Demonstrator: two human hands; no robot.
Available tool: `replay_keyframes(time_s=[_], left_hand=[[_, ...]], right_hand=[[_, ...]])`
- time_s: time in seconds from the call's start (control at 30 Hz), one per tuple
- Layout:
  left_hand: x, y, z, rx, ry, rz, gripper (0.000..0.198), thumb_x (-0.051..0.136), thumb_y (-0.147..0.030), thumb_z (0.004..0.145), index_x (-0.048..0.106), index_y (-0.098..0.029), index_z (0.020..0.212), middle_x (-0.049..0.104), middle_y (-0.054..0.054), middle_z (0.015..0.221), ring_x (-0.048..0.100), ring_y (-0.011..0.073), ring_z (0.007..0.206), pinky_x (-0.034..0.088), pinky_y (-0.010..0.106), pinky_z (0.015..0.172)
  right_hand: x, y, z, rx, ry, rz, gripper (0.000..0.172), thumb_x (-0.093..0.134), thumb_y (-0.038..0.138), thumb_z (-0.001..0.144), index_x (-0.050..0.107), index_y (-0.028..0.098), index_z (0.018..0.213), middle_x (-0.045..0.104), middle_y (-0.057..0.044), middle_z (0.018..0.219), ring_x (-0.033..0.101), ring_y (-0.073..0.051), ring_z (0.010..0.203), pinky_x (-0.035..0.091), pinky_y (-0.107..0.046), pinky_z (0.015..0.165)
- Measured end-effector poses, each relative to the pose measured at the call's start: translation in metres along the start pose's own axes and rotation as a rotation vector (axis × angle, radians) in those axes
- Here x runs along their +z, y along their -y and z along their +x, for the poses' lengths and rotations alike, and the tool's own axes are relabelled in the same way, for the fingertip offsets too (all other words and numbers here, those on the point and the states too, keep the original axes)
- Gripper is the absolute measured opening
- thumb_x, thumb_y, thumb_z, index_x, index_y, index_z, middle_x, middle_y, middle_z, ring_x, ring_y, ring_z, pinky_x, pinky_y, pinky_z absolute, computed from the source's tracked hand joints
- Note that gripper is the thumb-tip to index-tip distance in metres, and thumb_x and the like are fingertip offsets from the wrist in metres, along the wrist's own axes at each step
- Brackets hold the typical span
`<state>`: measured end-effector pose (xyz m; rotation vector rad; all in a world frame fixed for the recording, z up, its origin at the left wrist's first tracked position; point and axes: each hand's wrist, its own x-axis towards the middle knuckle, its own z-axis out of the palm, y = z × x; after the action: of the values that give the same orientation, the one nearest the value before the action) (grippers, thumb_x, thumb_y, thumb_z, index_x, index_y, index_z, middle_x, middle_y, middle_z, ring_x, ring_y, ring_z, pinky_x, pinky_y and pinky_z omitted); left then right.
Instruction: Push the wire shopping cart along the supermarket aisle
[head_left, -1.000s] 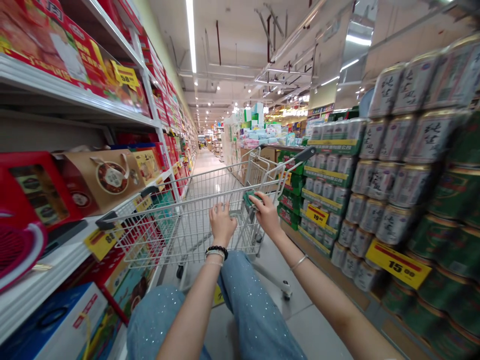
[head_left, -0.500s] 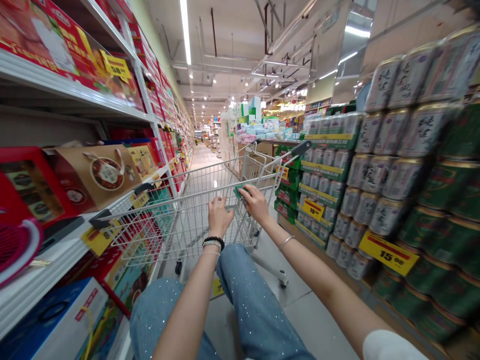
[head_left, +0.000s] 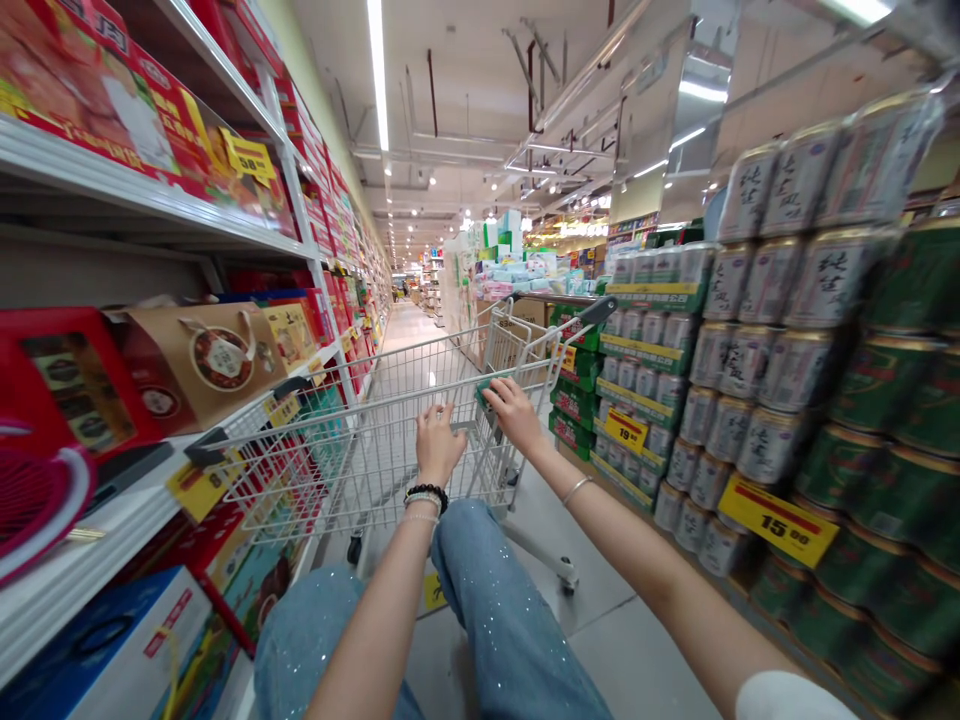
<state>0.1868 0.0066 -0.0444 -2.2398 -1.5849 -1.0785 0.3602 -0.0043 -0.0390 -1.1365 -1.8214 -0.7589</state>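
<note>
1. I read 15.99 on the big yellow tag (head_left: 778,521) fixed to the can stack on the right; the smaller tag (head_left: 625,431) nearer the aisle's far end starts with 19.9, and its last digit is too small for me.
2. On the left, the upper shelf tag (head_left: 247,157) starts with 58, and the low shelf tag (head_left: 196,490) is cut off behind the cart (head_left: 360,470), so I get only an 8.
3. The silver cans (head_left: 772,320) carry large brush-style Chinese characters, too warped for me to read with confidence. The green cans (head_left: 877,510) and green cases (head_left: 574,390) show no writing I can read.
4. The left hand (head_left: 439,445) sits on the push bar (head_left: 322,405), its fingers (head_left: 431,415) closed over the bar. A bead bracelet (head_left: 426,495) circles that wrist.
5. The right hand (head_left: 514,415) reaches forward, its fingers (head_left: 499,393) curved and closed over the bar beside a green piece (head_left: 486,392). I cannot tell what that piece is. A thin bangle (head_left: 577,490) circles the wrist.
6. The cart stands directly ahead of me in the aisle, between the shelves (head_left: 112,175) and the cans, just above the jeans (head_left: 495,610). A gift bag (head_left: 196,360) sits on the shelf beside it.
</note>
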Motion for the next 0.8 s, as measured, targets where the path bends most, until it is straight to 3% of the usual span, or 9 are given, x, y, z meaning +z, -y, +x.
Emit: replay_keyframes(time_s=[0.13,0.23,0.33,0.4,0.57,0.8], left_hand=[[-0.002,-0.001,-0.001,0.011,0.007,0.026,0.055,0.057,-0.017,0.075,0.059,-0.015,0.129,0.059,0.014,0.129,0.05,0.0308,0.121,0.04,0.041,0.108],[-0.003,0.0,-0.002,0.02,-0.001,0.038,0.056,0.057,-0.017,0.075,0.058,-0.015,0.131,0.06,0.014,0.129,0.05,0.0303,0.12,0.039,0.042,0.108],[-0.001,0.002,-0.003,0.029,-0.015,0.04,0.056,0.057,-0.016,0.074,0.058,-0.014,0.13,0.061,0.014,0.127,0.051,0.0295,0.119,0.038,0.042,0.108],[0.0,0.002,-0.003,0.025,-0.026,0.039,0.055,0.058,-0.017,0.074,0.058,-0.015,0.129,0.061,0.013,0.127,0.051,0.0292,0.12,0.038,0.042,0.108],[0.001,0.003,-0.004,0.012,-0.04,0.031,0.054,0.058,-0.018,0.075,0.058,-0.017,0.128,0.061,0.012,0.129,0.051,0.0291,0.12,0.036,0.044,0.109],[0.001,0.002,-0.006,0.006,-0.042,0.023,0.053,0.057,-0.017,0.075,0.059,-0.018,0.128,0.061,0.013,0.129,0.051,0.029,0.121,0.036,0.045,0.11]], right_hand=[[-0.002,0.004,-0.002,-0.014,0.055,0.046,0.043,0.044,-0.003,0.082,0.068,0.02,0.108,0.066,-0.009,0.119,0.059,-0.021,0.113,0.05,-0.038,0.102],[-0.012,-0.001,0.002,0.001,-0.014,0.057,0.047,0.043,-0.003,0.081,0.067,0.021,0.115,0.066,-0.009,0.121,0.058,-0.021,0.118,0.05,-0.036,0.102],[-0.016,-0.009,0.007,0.016,-0.109,0.013,0.051,0.043,-0.002,0.082,0.065,0.022,0.121,0.065,-0.008,0.125,0.049,-0.022,0.133,0.045,-0.04,0.109],[-0.01,-0.011,0.005,0.021,-0.107,-0.01,0.051,0.043,-0.002,0.082,0.065,0.022,0.123,0.064,-0.007,0.129,0.046,-0.023,0.137,0.043,-0.041,0.111],[0.009,0.0,-0.013,-0.031,0.005,0.022,0.052,0.044,-0.004,0.081,0.066,0.022,0.121,0.065,-0.006,0.129,0.051,-0.02,0.132,0.045,-0.038,0.11],[-0.001,-0.014,0.004,0.075,-0.187,-0.008,0.056,0.04,-0.002,0.082,0.064,0.023,0.126,0.062,-0.007,0.133,0.044,-0.022,0.138,0.036,-0.047,0.117]])
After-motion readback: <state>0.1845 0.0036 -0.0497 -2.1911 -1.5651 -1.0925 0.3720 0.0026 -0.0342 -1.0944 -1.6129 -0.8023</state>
